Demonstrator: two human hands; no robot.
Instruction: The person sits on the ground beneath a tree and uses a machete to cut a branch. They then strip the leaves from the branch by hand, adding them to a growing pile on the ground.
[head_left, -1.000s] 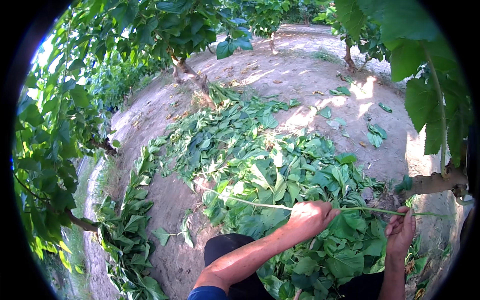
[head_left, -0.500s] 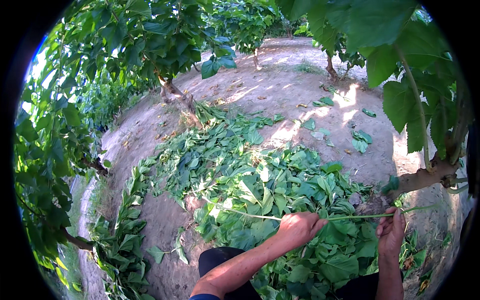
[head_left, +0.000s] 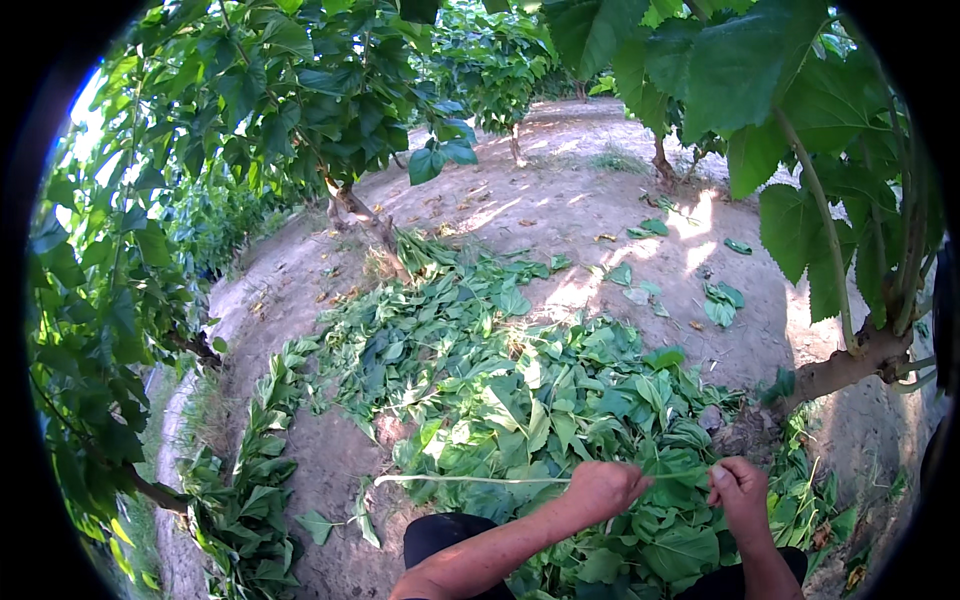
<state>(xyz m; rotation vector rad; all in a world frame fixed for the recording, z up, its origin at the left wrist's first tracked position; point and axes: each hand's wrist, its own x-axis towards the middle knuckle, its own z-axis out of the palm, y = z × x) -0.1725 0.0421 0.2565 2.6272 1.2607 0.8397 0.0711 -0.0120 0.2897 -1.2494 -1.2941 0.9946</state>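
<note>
A long, thin green stem (head_left: 470,479) with no leaves on it lies nearly level across both hands. My left hand (head_left: 603,490) is closed in a fist around its middle, and the pale end sticks out to the left. At the greener end, my right hand (head_left: 740,488) is closed with thumb and fingers pinched on the stem. Below both hands spreads a large heap of loose broad green leaves (head_left: 560,400), between my dark-clothed knees and a tree trunk.
A thick leaning trunk (head_left: 845,372) with leafy shoots stands close on the right. Another small tree trunk (head_left: 365,222) rises beyond the heap. Leafy branches (head_left: 90,330) hang on the left, above a row of leaves (head_left: 255,455). Dry soil (head_left: 480,205) extends behind.
My right hand has moved left and down, closer to my left hand, along the stem. The stem's pale end has swung lower and is now nearly level.
</note>
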